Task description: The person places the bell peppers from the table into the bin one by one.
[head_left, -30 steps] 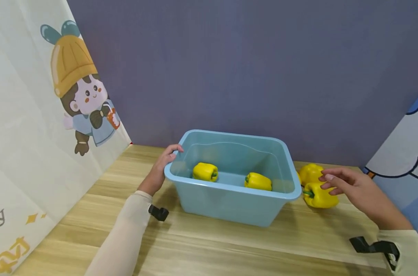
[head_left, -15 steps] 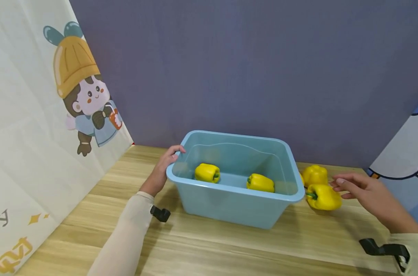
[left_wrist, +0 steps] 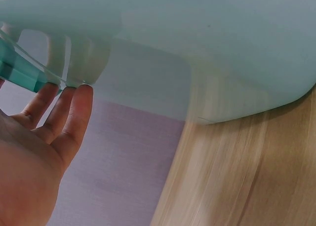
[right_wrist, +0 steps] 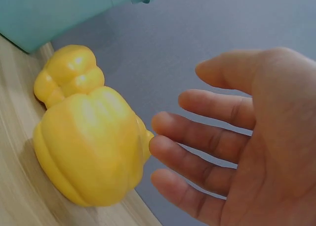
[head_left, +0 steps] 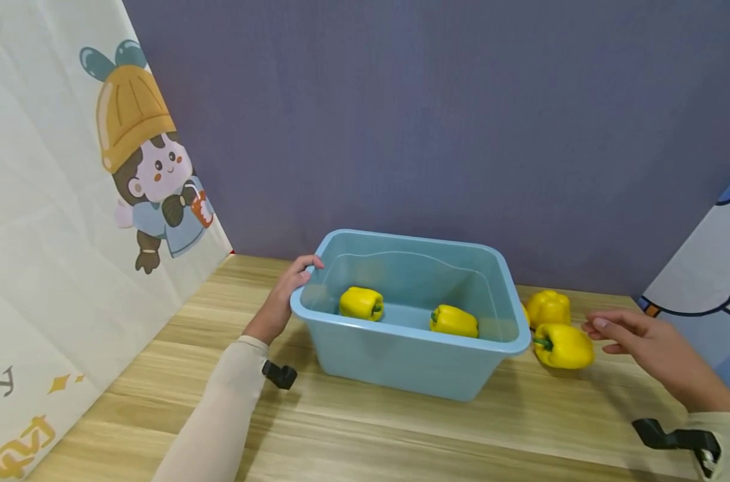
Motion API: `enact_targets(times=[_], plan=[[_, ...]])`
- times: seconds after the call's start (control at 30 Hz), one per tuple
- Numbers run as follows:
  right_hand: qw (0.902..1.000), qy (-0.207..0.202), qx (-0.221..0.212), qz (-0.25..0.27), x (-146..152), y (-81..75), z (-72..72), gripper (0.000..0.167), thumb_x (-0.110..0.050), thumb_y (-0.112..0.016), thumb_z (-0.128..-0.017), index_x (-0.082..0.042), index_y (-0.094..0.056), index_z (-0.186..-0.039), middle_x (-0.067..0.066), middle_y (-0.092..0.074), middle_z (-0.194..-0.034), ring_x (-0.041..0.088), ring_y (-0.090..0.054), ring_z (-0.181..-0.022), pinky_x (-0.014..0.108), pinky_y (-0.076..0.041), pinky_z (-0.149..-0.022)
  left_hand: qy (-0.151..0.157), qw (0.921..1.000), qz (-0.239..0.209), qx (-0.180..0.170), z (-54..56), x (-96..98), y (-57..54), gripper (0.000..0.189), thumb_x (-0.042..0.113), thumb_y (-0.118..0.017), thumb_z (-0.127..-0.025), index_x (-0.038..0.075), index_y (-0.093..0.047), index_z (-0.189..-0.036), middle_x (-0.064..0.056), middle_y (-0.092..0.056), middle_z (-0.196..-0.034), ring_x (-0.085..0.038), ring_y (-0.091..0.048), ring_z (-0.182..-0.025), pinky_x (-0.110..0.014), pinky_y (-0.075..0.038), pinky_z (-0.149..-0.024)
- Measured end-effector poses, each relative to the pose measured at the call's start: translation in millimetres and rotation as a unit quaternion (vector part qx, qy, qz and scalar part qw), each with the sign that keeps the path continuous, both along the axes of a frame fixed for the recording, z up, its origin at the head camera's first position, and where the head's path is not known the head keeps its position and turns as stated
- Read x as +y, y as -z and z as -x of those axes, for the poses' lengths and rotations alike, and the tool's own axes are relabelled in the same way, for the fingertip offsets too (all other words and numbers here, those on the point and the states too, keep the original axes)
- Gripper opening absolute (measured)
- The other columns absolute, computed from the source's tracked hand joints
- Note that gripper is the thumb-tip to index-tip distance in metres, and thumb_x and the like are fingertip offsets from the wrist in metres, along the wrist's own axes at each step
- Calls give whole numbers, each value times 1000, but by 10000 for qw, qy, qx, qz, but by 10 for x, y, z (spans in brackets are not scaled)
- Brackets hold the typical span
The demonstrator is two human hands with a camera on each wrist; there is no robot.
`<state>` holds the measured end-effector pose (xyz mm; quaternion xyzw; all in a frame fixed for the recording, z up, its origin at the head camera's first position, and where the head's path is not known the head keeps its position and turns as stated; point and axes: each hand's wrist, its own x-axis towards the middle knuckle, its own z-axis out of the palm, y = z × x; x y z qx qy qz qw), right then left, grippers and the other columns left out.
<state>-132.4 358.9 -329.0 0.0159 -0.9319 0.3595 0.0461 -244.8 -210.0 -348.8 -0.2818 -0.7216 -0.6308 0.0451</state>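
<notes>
Soft light leaves faint shadows on the table [head_left: 352,435] and glints on peppers [right_wrist: 89,147].

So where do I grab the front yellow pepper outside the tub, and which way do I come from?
This yellow bell pepper lies on its side, stem toward the blue tub, so probably grip its plump middle from the right, away from the tub, where your right hand is.

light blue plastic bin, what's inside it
Two yellow bell peppers lie inside, apart, one left, one right. The light blue plastic bin hides the floor behind its front wall, so that strip cannot be seen.
</notes>
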Motion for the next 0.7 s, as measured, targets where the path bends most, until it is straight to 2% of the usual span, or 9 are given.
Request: enact_targets(times=[0.13,0.3,0.4,0.63,0.7], plan=[[9999,-106,-48,0,29,18,4,54,-35,-42,-108,9,-47,-139,18,-63,-125,-9,-59,-91,31,-56,-72,1,10000,0,-2,9,2,8,43,35,-36,-99,5,-48,-128,-16,-46,-133,-31,-49,-106,-33,-43,-80],[9999,-128,50,-19,78,39,8,52,-33,-42,-108,9,-48,-139,2,-65,-119,-8,-60,-92,30,-56,-71,15,10000,9,1,20,2,14,45,37,-37,-99,5,-48,-128,-14,-46,-133,-30,-48,-107,-33,-42,-81],[9999,-77,33,-104,102,53,14,53,-35,-42,-108,6,-50,-139,-1,-62,-122,-11,-58,-92,30,-56,-72,13,10000,-15,1,24,-2,14,46,37,-37,-99,4,-48,-128,-14,-46,-132,-31,-48,-108,-34,-42,-82],[9995,-137,-24,-296,143,92,15,52,-36,-41,-108,4,-52,-140,20,-53,-136,-14,-54,-93,31,-56,-72,-11,10000,26,12,38,-3,13,44,36,-36,-99,5,-49,-128,-13,-46,-134,-31,-48,-108,-35,-43,-83],[9994,-152,-77,-294,156,101,12,54,-38,-40,-108,3,-51,-141,15,-54,-135,-13,-54,-94,33,-56,-73,-7,10000,28,0,32,0,12,44,36,-36,-99,5,-49,-128,-13,-47,-133,-31,-49,-107,-35,-43,-82]])
